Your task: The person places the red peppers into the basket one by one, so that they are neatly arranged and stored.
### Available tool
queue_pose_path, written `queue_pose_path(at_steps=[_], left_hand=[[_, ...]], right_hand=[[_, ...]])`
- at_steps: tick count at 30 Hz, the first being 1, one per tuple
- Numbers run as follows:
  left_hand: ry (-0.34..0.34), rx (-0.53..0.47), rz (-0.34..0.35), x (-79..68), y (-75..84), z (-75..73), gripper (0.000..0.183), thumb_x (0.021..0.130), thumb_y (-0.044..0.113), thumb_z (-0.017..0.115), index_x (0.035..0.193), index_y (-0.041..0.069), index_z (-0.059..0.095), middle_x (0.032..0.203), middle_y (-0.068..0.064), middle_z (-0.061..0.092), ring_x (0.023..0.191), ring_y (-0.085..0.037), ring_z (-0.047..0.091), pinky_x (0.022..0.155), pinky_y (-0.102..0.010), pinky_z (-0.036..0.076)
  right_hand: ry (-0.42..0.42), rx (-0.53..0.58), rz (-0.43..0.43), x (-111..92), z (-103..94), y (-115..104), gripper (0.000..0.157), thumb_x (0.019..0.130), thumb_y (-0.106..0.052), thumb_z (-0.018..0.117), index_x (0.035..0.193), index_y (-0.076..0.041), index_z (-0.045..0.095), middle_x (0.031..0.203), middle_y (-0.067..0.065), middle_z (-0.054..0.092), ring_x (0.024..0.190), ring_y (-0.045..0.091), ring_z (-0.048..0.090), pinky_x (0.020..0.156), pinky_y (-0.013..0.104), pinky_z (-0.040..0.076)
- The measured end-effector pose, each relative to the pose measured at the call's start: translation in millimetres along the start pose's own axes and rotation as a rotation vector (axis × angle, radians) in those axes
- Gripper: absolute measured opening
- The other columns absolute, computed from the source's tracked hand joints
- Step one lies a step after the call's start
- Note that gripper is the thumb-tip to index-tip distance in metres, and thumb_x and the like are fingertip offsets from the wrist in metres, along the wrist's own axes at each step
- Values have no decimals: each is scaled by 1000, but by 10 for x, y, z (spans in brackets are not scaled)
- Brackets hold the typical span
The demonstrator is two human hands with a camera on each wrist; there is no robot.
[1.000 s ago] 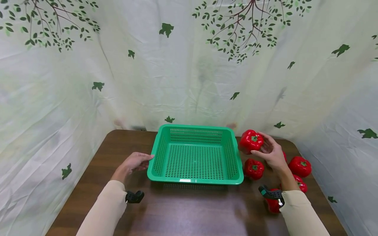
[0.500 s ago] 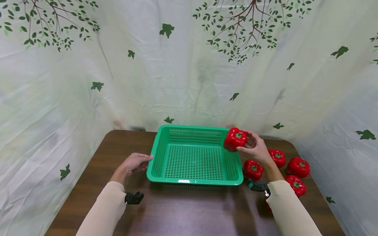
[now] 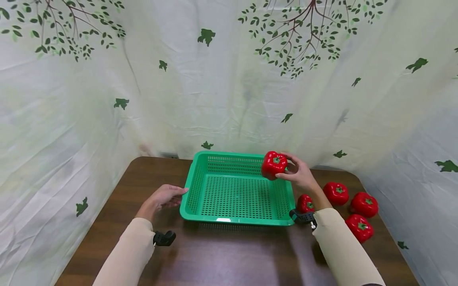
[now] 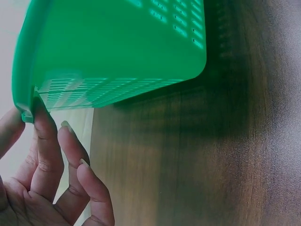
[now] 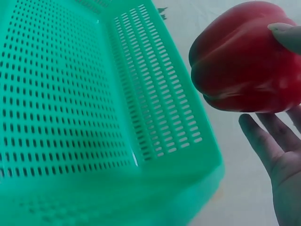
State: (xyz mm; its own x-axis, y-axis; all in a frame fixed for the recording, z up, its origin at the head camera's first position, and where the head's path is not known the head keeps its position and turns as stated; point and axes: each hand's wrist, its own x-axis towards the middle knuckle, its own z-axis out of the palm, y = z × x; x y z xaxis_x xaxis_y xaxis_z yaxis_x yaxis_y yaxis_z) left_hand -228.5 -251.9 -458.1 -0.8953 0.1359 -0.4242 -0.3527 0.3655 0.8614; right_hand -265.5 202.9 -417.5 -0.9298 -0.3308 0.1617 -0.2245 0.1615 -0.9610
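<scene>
A green plastic basket (image 3: 236,220) with perforated walls stands on the brown table, and its floor is bare. My left hand (image 3: 166,196) pinches the basket's left rim between thumb and forefinger; in the left wrist view its other fingers (image 4: 96,188) hang curled below the rim. With thumb and fingers, my right hand (image 3: 300,172) grips a shiny red bell pepper (image 3: 274,165) above the basket's far right corner, stem side toward the head camera. In the right wrist view, the held pepper (image 5: 244,59) is up off the basket's rim.
Several more red bell peppers lie on the table (image 3: 229,254) right of the basket: one pepper (image 3: 305,203) close to its wall, partly behind my right wrist, others (image 3: 336,193) farther right. A pale leaf-printed curtain (image 3: 229,91) hangs behind the table.
My right hand has carried the bell pepper leftward from beside the basket to over its far right corner. The left hand keeps its hold on the rim.
</scene>
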Motion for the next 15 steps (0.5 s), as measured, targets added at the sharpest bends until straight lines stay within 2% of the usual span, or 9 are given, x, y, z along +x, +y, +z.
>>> queue_pose_path(at_steps=[5,9,15], left_hand=[[5,0,6,12,-7,17,46,92,37,64,113,-4,67,85,-3,72,75,-15,65,78,-36,54],[5,-9,6,20,-9,29,44,92,36,65,112,-3,68,84,-4,72,73,-14,65,75,-35,53],[6,-2,7,-25,6,20,44,93,35,64,113,-4,67,84,-4,72,72,-14,65,72,-33,53]], right_hand=[[-18,-49,-13,110,85,27,72,84,0,71,146,-3,36,146,20,36,132,44,37,85,28,53],[-33,-80,-6,178,170,44,71,84,-1,71,146,-3,36,146,21,36,132,47,36,86,35,53],[-34,-14,44,273,351,62,73,84,-1,72,146,-3,36,148,20,34,133,43,36,90,44,52]])
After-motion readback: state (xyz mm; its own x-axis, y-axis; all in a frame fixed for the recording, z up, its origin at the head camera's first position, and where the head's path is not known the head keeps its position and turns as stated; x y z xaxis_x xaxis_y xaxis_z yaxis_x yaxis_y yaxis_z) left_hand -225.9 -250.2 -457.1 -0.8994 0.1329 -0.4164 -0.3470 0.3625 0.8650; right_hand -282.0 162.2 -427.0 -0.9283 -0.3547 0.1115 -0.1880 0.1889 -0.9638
